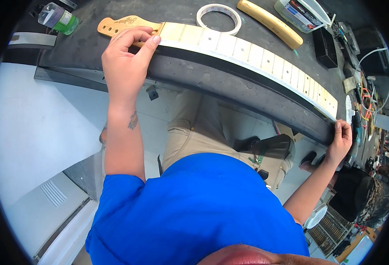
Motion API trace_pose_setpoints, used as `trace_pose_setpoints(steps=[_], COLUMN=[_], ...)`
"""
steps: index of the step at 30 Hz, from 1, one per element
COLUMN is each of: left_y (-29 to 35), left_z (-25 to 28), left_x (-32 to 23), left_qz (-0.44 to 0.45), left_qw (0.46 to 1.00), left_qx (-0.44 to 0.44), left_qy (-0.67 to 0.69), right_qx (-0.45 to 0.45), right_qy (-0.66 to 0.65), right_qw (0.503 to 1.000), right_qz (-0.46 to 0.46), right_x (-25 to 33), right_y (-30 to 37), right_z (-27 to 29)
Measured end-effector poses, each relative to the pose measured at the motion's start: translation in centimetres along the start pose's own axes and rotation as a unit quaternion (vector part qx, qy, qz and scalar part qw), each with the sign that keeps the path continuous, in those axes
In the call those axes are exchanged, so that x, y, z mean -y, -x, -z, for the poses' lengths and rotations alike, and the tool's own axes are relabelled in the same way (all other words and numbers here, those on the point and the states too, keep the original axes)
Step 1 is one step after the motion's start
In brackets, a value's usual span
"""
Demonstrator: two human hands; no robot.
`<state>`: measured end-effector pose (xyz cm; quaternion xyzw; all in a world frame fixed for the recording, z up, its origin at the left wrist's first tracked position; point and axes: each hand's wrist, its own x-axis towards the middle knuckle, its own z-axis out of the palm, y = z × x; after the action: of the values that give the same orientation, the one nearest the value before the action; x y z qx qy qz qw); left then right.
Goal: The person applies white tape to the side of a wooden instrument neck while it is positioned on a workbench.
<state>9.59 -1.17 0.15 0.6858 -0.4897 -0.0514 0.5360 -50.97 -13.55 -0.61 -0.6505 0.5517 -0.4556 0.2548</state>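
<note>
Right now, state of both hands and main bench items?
Guitar neck: lying fretboard up.
Pale strip: running along neck's near edge.
Left hand: thumb and index together at strip's headstock end.
Right hand: pinching strip's other end.
Tape roll: lying flat.
Curved yellow block: lying untouched.

guitar neck [246, 50] | left fingers [130, 38]: over headstock [114, 24] | right fingers [346, 128]: opposite end

L hand [127, 59], R hand [340, 140] apart

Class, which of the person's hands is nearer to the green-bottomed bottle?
Left. The left hand is near the guitar neck's left end, right of the bottle; the right hand is at the neck's right end, much farther away.
</note>
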Motion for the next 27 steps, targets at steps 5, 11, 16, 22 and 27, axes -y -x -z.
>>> trace_pose_setpoints(steps=[5,11,16,22,27], left_y=[-0.3,-0.9,-1.0,-0.5,-0.7], left_z=[0.5,1.5,0.0,0.4,0.9], left_x=[0.1,0.6,0.3,0.3,0.1], left_qz=[-0.012,-0.007,0.013,0.010,0.005], left_qw=[0.999,0.998,0.999,0.999,0.998], left_qx=[0.016,0.065,0.027,0.027,0.063], left_qy=[-0.026,-0.005,0.038,-0.021,-0.029], right_qx=[0.000,-0.002,-0.008,-0.016,-0.018], right_qy=[0.006,0.006,0.011,0.042,0.035], right_qw=[1.000,1.000,1.000,0.999,0.999], right_qz=[-0.001,0.001,-0.003,-0.010,-0.009], right_x=[0.0,0.1,0.0,0.2,-0.2], right_y=[-0.1,-0.1,0.0,-0.2,-0.1], right_z=[0.0,-0.1,-0.2,-0.5,-0.2])
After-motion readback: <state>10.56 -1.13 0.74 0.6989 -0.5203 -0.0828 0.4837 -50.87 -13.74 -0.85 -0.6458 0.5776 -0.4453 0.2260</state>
